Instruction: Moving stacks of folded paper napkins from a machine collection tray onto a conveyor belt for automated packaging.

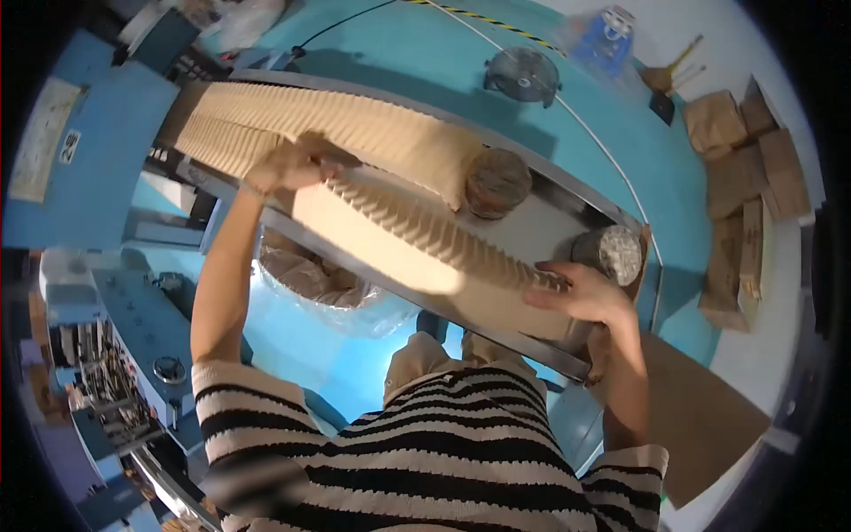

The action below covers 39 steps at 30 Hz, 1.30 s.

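Observation:
A slanting row of overlapping brown kraft-paper pieces, flat like paper bags [390, 239], lies along the near side of a long metal tray [350, 255]. My left hand [288, 168] grips the row's left end, its fingers bent around the upper edge. At the other end my right hand [581, 294] clasps the row, with fingers over the top edges and the palm against the end. A second long row of brown paper pieces [355, 124] fills the tray's far side. A brown-wrapped round weight [498, 182] stands against that row's right end.
Another round block [607, 253], greyish and wrapped, sits at the tray's right end. Below the tray is a clear plastic bag with brown paper [310, 270]. Blue machinery [142, 310] stands left. A floor fan [523, 75] and cardboard boxes [740, 177] are beyond.

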{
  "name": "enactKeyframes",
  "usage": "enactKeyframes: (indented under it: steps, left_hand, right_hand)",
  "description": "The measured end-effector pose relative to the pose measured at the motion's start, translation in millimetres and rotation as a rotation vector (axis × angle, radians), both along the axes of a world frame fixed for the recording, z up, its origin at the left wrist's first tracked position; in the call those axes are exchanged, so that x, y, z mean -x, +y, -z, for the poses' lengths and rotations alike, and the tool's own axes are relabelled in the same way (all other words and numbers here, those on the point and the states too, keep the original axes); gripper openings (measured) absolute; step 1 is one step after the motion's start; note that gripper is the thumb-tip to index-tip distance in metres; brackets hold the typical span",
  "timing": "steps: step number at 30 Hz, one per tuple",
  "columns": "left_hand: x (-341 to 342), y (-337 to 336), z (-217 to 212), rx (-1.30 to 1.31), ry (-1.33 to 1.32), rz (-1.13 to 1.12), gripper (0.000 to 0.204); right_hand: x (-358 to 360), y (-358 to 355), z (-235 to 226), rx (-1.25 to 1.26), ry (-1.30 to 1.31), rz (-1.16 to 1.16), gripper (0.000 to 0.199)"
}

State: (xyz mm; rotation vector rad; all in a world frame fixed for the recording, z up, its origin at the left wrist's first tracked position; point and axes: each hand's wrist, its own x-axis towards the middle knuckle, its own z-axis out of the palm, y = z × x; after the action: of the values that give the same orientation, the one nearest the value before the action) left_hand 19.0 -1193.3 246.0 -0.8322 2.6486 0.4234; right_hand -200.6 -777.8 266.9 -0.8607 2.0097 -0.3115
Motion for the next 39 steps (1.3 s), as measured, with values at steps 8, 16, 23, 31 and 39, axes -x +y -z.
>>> enactKeyframes:
  steps: [8, 16, 23, 31, 39]
  left_hand:
    - [-50.6, 91.9, 12.8, 0.129, 0.643, -0.125, 0.073]
    - [-69.0, 130.6, 20.9, 0.088, 0.746, -0.176, 0.068]
    - [-88.7, 159.9, 29.4, 0.319, 0.893, -0.274, 0.073]
    - [-104.0, 168.7, 56.5, 0.328, 0.941, -0.326, 0.085]
    - [-101.0, 177.9, 62.3, 0.302, 0.999, -0.350, 0.086]
  right_hand:
    - [3.0, 36.8, -25.5, 0.435, 0.791, 0.378, 0.075]
    - [-12.7, -33.4, -57.9, 0.232, 0.885, 0.206, 0.073]
    - [-135.1, -221.1, -106.1, 0.984, 0.433, -0.336, 0.066]
    - [-270.0, -422.3, -7.7, -0.230, 0.699, -1.085, 0.101]
    - [-275.1, -422.1, -39.1, -0.046, 0.695, -1.020, 0.085]
